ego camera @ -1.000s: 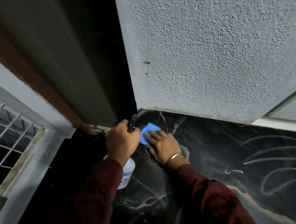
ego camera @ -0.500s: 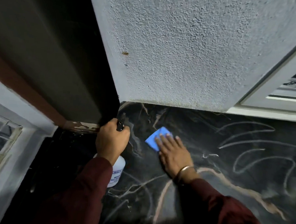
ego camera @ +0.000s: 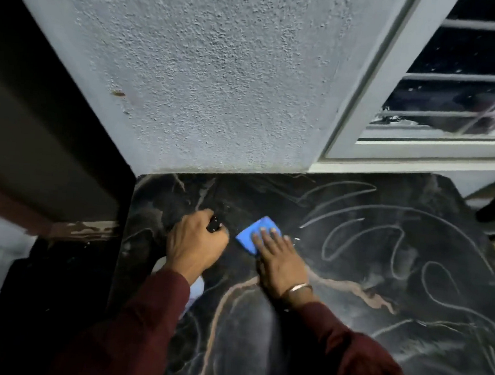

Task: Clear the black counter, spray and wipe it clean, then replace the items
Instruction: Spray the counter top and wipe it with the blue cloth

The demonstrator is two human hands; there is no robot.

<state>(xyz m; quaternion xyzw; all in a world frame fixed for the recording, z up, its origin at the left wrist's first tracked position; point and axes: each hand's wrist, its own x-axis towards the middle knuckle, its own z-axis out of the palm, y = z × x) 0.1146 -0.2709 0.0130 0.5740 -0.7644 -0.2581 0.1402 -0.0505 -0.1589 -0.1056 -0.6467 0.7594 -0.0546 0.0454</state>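
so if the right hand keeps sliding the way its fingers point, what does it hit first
Probably the foot of the textured wall. The right hand lies flat on the blue cloth, fingers pointing up-left across bare black counter. Nothing else shows in that line, though depth is hard to judge.

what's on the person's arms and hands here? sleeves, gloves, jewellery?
Both arms wear long dark maroon sleeves, left sleeve and right sleeve, ending at the wrists. The left hand and right hand are bare: no gloves. A thin metal bangle circles the right wrist. No rings or watch are visible from this view.
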